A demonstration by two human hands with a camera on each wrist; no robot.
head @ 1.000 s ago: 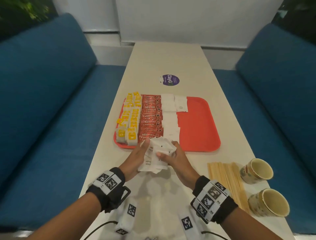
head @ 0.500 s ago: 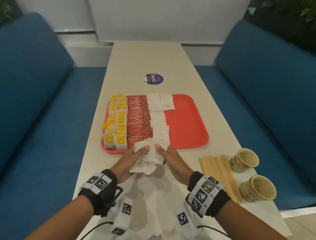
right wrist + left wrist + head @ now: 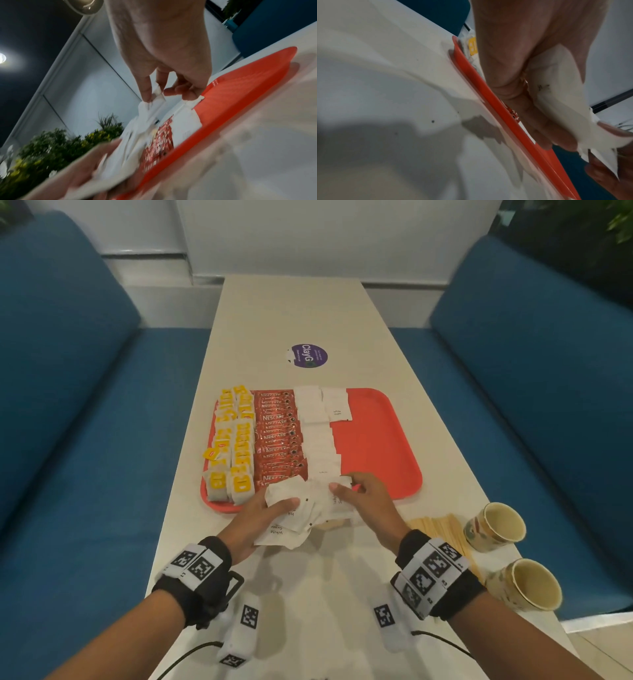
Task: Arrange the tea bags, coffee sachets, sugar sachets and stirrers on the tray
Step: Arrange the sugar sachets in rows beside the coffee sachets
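Note:
A red tray (image 3: 383, 453) on the pale table holds yellow-labelled tea bags (image 3: 233, 446) at its left, red coffee sachets (image 3: 279, 440) beside them, and white sugar sachets (image 3: 317, 433) in a column. My left hand (image 3: 270, 508) grips a bunch of white sugar sachets (image 3: 294, 518) at the tray's near edge (image 3: 488, 92). My right hand (image 3: 359, 494) pinches one white sachet (image 3: 158, 97) from that bunch between thumb and fingers, just over the tray's near rim. Wooden stirrers (image 3: 442, 529) lie on the table to the right, partly behind my right wrist.
Two paper cups (image 3: 495, 525) (image 3: 527, 583) stand by the table's right edge, next to the stirrers. A purple round sticker (image 3: 308, 356) lies beyond the tray. Blue benches flank the table on both sides. The tray's right half is bare.
Both hands have carried the bunch of sugar sachets forward to the tray's near edge. My right hand has shifted right and now pinches a single sachet over the rim.

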